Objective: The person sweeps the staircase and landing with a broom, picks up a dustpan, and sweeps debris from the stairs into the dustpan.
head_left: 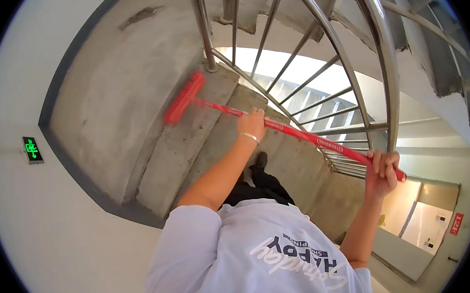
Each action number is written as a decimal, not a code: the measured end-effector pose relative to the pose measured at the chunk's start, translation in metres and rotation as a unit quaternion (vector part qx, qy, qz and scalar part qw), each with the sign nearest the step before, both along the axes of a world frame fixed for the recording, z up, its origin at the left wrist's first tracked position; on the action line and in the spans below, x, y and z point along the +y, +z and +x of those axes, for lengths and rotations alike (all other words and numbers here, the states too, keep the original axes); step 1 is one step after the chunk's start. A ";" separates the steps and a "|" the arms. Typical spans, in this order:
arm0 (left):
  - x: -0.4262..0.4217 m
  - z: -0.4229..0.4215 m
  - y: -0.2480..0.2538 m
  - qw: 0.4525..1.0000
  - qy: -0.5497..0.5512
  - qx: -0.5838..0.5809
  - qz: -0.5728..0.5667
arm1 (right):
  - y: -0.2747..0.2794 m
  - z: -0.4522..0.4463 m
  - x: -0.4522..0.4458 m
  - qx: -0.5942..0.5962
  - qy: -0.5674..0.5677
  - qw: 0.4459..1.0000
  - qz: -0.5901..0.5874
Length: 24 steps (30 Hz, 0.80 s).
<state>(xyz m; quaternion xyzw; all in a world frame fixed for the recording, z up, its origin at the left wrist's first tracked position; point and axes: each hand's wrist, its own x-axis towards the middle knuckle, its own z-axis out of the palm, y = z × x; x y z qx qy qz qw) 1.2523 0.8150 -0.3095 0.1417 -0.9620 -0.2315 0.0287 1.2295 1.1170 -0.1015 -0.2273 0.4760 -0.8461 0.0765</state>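
Note:
A red broom (299, 134) slants across the view over the concrete stairs (190, 136). Its red head (185, 97) rests at the edge between a step and the landing, near the foot of a railing post. My left hand (251, 124) is wrapped round the handle on the side toward the head. Close to the handle's far end, my right hand (384, 170) is closed round it too, with the tip sticking out past the fingers. The bristles are blurred or hidden, so their contact with the concrete cannot be made out.
A metal railing (384, 54) curves along the right, close to my right hand. A white wall (87, 222) with a dark skirting band bounds the left, carrying a green exit sign (32, 150). My dark shoe (261, 159) stands on a lower step. A doorway (414, 221) lies at lower right.

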 end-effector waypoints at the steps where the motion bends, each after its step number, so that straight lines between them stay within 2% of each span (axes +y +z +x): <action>1: -0.006 -0.015 -0.001 1.000 0.024 0.005 -0.001 | -0.004 -0.016 -0.010 0.001 0.005 1.000 -0.001; 4: -0.025 -0.058 -0.019 0.999 0.034 -0.037 -0.009 | -0.015 -0.062 -0.040 0.009 0.018 1.000 0.006; 7: -0.024 -0.090 -0.033 0.998 0.039 -0.050 0.022 | -0.023 -0.089 -0.047 -0.029 -0.024 0.999 0.039; 8: -0.020 -0.100 -0.032 0.992 0.026 -0.117 0.038 | -0.020 -0.092 -0.043 -0.050 -0.056 0.996 0.048; 9: -0.013 -0.097 -0.036 0.991 0.028 -0.122 0.042 | -0.018 -0.098 -0.040 -0.069 -0.087 0.992 0.055; 11: -0.002 -0.093 -0.036 0.991 -0.023 -0.126 0.032 | -0.014 -0.089 -0.021 -0.067 -0.059 0.995 0.046; 15: 0.016 -0.047 -0.003 0.995 -0.026 -0.079 0.058 | 0.009 -0.059 0.013 -0.047 -0.025 0.998 0.038; 18: 0.013 -0.045 0.016 0.993 0.013 -0.102 0.051 | 0.009 -0.062 0.012 -0.042 -0.007 0.999 0.018; 22: 0.004 -0.079 -0.034 0.998 0.027 -0.041 0.032 | -0.004 -0.070 -0.014 -0.048 -0.058 0.995 0.069; 24: 0.015 -0.085 -0.046 0.995 -0.063 -0.081 0.020 | 0.003 -0.068 -0.012 -0.051 -0.091 0.990 0.092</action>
